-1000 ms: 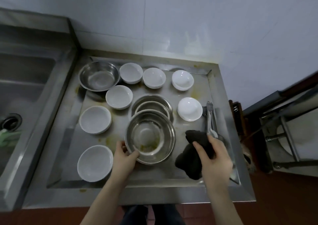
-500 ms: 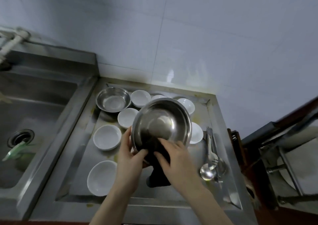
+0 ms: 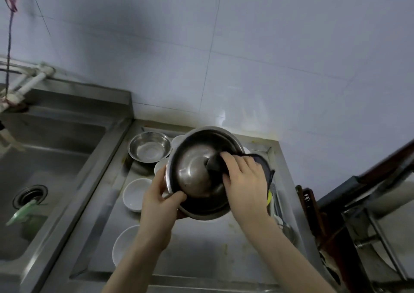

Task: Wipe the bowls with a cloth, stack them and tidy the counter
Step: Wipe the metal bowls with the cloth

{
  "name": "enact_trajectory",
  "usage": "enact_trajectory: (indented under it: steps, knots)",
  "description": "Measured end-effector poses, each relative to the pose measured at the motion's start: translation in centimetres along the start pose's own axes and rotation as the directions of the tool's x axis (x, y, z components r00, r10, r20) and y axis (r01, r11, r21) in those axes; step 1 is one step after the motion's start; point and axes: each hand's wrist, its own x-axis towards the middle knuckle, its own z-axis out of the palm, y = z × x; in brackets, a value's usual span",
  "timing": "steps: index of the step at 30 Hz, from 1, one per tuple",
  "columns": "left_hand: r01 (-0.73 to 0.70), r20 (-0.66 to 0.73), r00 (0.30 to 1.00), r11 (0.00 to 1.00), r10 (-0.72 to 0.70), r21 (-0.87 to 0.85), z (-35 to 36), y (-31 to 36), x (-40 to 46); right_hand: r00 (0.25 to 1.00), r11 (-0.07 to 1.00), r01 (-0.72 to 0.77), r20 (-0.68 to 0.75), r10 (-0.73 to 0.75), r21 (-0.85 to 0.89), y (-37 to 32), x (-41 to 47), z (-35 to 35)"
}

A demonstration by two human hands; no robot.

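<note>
Left hand (image 3: 160, 199) grip clamped on the rim of steel bowl (image 3: 195, 176), tilted above the worktop (image 3: 201, 254), right hand (image 3: 243, 182) pressing dark cloth (image 3: 261, 165) inside; bowl looks light, stiff, slick, so hold the rim.

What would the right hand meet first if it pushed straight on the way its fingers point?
The right hand presses the dark cloth into the tilted steel bowl; going on, it likely meets the bowl's inner wall, though depth is unclear.
</note>
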Motion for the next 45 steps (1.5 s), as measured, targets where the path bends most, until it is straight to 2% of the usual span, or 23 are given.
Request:
enact_trajectory:
  steps: [2, 4, 6, 7, 9, 11, 14, 16, 17, 19, 21, 22, 24, 25, 27, 29, 31, 33, 35, 37, 38, 42, 45]
  knots:
    - [-0.037, -0.011, 0.999, 0.999, 0.037, -0.008, 0.0, 0.3, 0.2, 0.982, 0.977, -0.093, 0.180, 0.058, 0.190, -0.9, -0.7, -0.4]
    - [-0.044, -0.011, 0.999, 0.999, 0.044, 0.002, 0.1, 0.0, 0.3, 0.929, 0.866, -0.228, 0.366, 0.057, 0.444, -2.1, -1.6, -0.9]
    - [-0.017, -0.019, 1.000, 0.999, 0.017, -0.027, 0.3, -0.5, 0.1, 0.916, 0.751, -0.289, 0.400, 0.037, 0.594, -2.6, -1.7, -1.0]
    - [-0.008, -0.021, 1.000, 0.999, 0.007, -0.040, 0.4, -0.8, 0.0, 0.917, 0.749, -0.278, 0.398, 0.021, 0.601, -2.5, -1.5, -1.0]
    - [-0.014, -0.032, 0.999, 1.000, 0.013, -0.028, 0.3, -1.3, -0.1, 0.940, 0.881, -0.149, 0.340, -0.015, 0.450, -1.7, -0.9, -0.5]
    - [-0.034, -0.042, 0.999, 0.999, 0.033, -0.009, 0.3, -1.1, -0.3, 0.979, 0.985, 0.003, 0.199, -0.037, 0.170, -0.4, 0.0, 0.3]
    - [-0.061, -0.021, 0.998, 0.998, 0.061, 0.034, 0.3, -1.0, -0.5, 0.993, 0.991, 0.114, 0.009, -0.114, -0.068, 0.8, 1.2, 0.7]
    - [-0.076, -0.046, 0.996, 0.997, 0.076, 0.014, 0.3, -0.7, -0.4, 0.994, 0.989, 0.110, 0.016, -0.109, -0.100, 0.7, 1.6, 0.6]
    - [-0.083, -0.064, 0.995, 0.997, 0.083, -0.006, 0.3, -0.6, -0.1, 0.995, 0.995, 0.078, 0.063, -0.074, -0.066, 0.5, 1.6, 0.4]
    - [-0.096, -0.080, 0.992, 0.995, 0.093, -0.033, 0.6, -0.5, 0.3, 0.962, 0.991, -0.039, 0.272, 0.002, 0.131, -0.3, 1.3, -0.1]
    - [-0.092, -0.072, 0.993, 0.995, 0.090, -0.030, 1.1, -0.7, 0.6, 0.889, 0.871, -0.249, 0.456, 0.032, 0.424, -1.4, 0.5, -0.5]
    - [-0.077, -0.068, 0.995, 0.997, 0.075, -0.030, 1.3, -0.8, 0.6, 0.881, 0.781, -0.319, 0.473, 0.035, 0.536, -1.9, 0.2, -0.7]
    - [-0.051, -0.053, 0.997, 0.998, 0.049, -0.036, 1.6, -1.2, 0.6, 0.910, 0.678, -0.340, 0.411, 0.062, 0.652, -2.2, -0.1, -0.8]
    - [-0.046, -0.044, 0.998, 0.999, 0.045, -0.029, 1.6, -1.3, 0.6, 0.923, 0.685, -0.320, 0.379, 0.070, 0.654, -2.1, -0.1, -0.8]
    - [-0.044, -0.042, 0.998, 0.999, 0.044, -0.015, 1.6, -1.2, 0.6, 0.960, 0.835, -0.214, 0.265, 0.085, 0.506, -1.2, -0.1, -0.3]
    - [-0.044, -0.047, 0.998, 0.999, 0.044, -0.016, 1.5, -0.9, 0.6, 0.993, 0.966, -0.103, 0.075, 0.087, 0.238, 0.0, 0.5, 0.3]
    - [-0.032, -0.021, 0.999, 0.999, 0.032, 0.001, 1.4, -0.8, 0.5, 0.992, 0.995, -0.056, -0.110, 0.065, 0.083, 0.8, 1.4, 0.5]
    - [0.006, 0.029, 1.000, 1.000, -0.007, 0.018, 1.7, -1.2, 0.3, 0.979, 0.993, -0.083, -0.179, 0.096, 0.081, 0.6, 2.4, 0.5]
    - [0.072, 0.068, 0.995, 0.997, -0.071, -0.007, 2.3, -1.4, 0.0, 0.973, 0.963, -0.177, -0.110, 0.202, 0.205, -0.6, 2.8, 0.0]
    - [0.104, 0.085, 0.991, 0.994, -0.101, -0.031, 2.7, -1.5, 0.1, 0.955, 0.873, -0.297, 0.113, 0.274, 0.387, -2.2, 2.4, -0.8]
    - [0.100, 0.082, 0.992, 0.994, -0.097, -0.036, 2.8, -1.4, 0.3, 0.942, 0.821, -0.330, 0.222, 0.253, 0.466, -2.8, 1.9, -1.1]
    - [0.058, 0.027, 0.998, 0.997, -0.057, -0.048, 1.5, -0.9, 0.9, 0.889, 0.733, -0.252, 0.450, -0.083, 0.632, -2.0, 0.3, -2.1]
    - [0.018, 0.055, 0.998, 0.999, -0.016, -0.036, 1.0, -0.6, 0.8, 0.852, 0.740, -0.167, 0.472, -0.224, 0.652, -0.4, 0.0, -2.3]
